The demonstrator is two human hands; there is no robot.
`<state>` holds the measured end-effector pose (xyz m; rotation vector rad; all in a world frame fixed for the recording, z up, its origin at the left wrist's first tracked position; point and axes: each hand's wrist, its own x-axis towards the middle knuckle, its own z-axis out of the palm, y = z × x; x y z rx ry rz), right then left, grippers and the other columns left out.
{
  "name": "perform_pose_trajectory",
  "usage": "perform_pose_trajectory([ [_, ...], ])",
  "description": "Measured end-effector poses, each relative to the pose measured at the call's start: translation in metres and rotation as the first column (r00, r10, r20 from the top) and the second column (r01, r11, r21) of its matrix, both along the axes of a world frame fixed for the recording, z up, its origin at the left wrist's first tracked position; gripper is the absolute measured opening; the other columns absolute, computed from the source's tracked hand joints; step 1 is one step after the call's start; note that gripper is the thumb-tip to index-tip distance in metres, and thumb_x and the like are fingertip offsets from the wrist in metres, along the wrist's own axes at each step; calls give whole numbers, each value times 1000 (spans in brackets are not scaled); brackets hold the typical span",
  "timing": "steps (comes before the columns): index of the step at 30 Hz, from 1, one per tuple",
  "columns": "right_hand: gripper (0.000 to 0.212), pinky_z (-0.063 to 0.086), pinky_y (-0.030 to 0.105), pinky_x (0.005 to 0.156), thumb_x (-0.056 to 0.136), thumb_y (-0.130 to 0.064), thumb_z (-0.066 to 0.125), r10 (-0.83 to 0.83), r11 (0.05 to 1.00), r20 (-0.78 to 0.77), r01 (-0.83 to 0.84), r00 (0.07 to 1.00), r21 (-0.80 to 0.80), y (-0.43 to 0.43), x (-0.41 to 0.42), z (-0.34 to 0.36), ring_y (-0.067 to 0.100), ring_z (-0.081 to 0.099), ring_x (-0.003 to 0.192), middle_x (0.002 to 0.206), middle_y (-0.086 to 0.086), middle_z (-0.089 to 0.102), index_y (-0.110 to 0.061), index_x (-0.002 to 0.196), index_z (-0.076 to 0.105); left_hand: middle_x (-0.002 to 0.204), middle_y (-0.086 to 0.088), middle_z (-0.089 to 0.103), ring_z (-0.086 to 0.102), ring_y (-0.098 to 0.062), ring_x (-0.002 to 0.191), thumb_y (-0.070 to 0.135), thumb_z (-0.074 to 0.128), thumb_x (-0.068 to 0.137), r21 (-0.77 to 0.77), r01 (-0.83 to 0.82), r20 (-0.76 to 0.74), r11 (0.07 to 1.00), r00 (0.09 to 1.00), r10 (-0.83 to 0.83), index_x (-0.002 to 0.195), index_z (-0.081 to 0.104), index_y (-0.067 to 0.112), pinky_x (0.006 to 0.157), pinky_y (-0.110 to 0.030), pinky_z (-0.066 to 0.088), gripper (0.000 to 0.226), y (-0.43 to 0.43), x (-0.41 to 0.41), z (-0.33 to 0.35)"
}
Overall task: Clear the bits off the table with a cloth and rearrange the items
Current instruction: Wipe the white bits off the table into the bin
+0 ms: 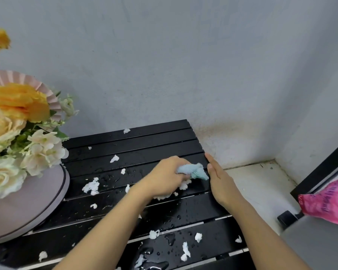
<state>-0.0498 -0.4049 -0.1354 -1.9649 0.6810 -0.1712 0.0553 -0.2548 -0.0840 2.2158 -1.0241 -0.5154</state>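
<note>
— Step in hand?
— Wiping, seemingly: gripping bunched blue cloth (pixel 195 170) in left hand (pixel 169 177), shoving white bits (pixel 91 187) toward right hand (pixel 220 181), held flat and straight-fingered at table (pixel 137 145) edge, just beside cloth.
— Next move?
— Likely cupping right hand below edge to catch; then fetching bits left of left hand and near forearms.

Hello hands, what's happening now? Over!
Left hand grips cloth on table. Right hand open at edge. White bits scattered, water drops. Flower box crowds left side.
</note>
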Motion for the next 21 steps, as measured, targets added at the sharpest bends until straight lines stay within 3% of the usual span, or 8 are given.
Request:
perform_pose_trajectory([
  [1, 42, 25, 36, 114, 103, -46, 21, 4, 1000, 6, -4, 1000, 4, 1, 0, 0, 17, 34, 140, 154, -12, 34, -55, 144, 24, 88, 7, 67, 63, -11, 80, 18, 60, 90, -40, -13, -97, 999, 995, 9, 102, 69, 23, 72, -24, 51, 16, 1, 8, 10],
  [3, 42, 25, 36, 115, 103, -46, 20, 16, 1000, 9, -17, 1000, 12, 1, 0, 1, 15, 32, 141, 154, -15, 32, -55, 144, 23, 88, 0, 71, 64, -15, 82, 18, 60, 89, -120, -202, -81, 972, 978, 193, 100, 70, 17, 72, -26, 50, 15, -1, 45, 14],
  [5, 43, 25, 37, 116, 103, -46, 19, 14, 1000, 13, -14, 1000, 17, -1, 0, 0, 15, 32, 141, 154, -17, 32, -55, 145, 22, 98, -7, 68, 62, -28, 94, 24, 56, 89, -108, -381, 114, 918, 913, 392, 98, 67, 16, 82, -37, 49, 16, -10, 85, 7],
  [7, 43, 24, 37, 116, 103, -45, 19, 22, 1000, 18, -22, 1000, 17, -2, 1, -1, 15, 31, 141, 154, -16, 31, -53, 145, 22, 112, -9, 58, 54, -37, 105, 28, 51, 91, 8, -464, 287, 886, 850, 442, 107, 62, 21, 89, -43, 44, 21, -20, 93, -10],
  [10, 44, 23, 36, 117, 104, -44, 20, 26, 999, 22, -27, 999, 20, -3, 3, -4, 14, 30, 142, 154, -16, 31, -50, 147, 22, 123, -6, 49, 45, -34, 104, 24, 48, 95, 51, -425, 441, 904, 821, 362, 124, 56, 20, 88, -42, 41, 31, -31, 50, -31],
  [16, 45, 18, 35, 119, 106, -37, 22, 58, 997, 57, -61, 997, 43, -3, -1, 0, 12, 24, 144, 158, -10, 24, -37, 151, 21, 110, 5, 53, 40, -23, 82, 19, 48, 91, -64, -191, 442, 979, 874, 199, 121, 58, 30, 80, -36, 40, 34, -9, -66, -38],
  [18, 47, 13, 28, 118, 106, -31, 22, 103, 990, 43, -107, 994, 90, -4, -8, 8, 10, 19, 146, 160, -9, 19, -29, 153, 18, 98, 6, 56, 50, -21, 78, 21, 49, 90, -61, -183, 291, 981, 937, 193, 100, 62, 32, 74, -33, 43, 20, -9, -58, -29],
  [21, 46, 17, 23, 114, 106, -32, 23, 128, 986, -12, -126, 992, 109, -3, -38, 18, 9, 22, 144, 157, -13, 24, -33, 152, 23, 74, 4, 61, 57, -13, 65, 22, 56, 89, -51, -233, -168, 971, 960, 222, 83, 65, 21, 61, -26, 43, 11, -11, -34, -8],
])
